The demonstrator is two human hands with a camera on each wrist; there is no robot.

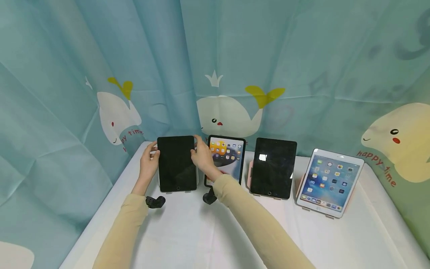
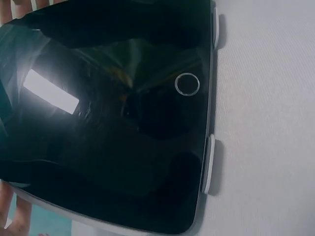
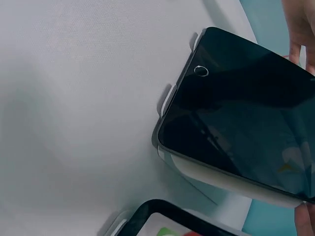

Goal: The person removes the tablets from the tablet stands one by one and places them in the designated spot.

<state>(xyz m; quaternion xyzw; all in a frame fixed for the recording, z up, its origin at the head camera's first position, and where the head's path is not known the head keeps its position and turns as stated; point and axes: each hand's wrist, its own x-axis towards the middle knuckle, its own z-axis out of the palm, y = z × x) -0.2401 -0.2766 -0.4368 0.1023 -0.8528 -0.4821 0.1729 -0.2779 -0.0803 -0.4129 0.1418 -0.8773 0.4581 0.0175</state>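
A black tablet with a dark screen [image 1: 177,163] stands upright on a white stand at the left end of a row of tablets. My left hand [image 1: 150,157] grips its left edge near the top. My right hand [image 1: 201,154] grips its right edge, thumb on the front. The left wrist view is filled by the dark screen [image 2: 113,123], with its round home button [image 2: 187,84] and the stand's white tabs [image 2: 208,162]. The right wrist view shows the same tablet [image 3: 246,128] and my fingers [image 3: 300,29] at its far edge.
On the white table [image 1: 188,235] stand three more tablets: a lit black one [image 1: 228,157] just behind my right hand, a dark one [image 1: 273,167], and a lit white one [image 1: 329,182]. A whale-print curtain [image 1: 235,74] closes in the back and sides.
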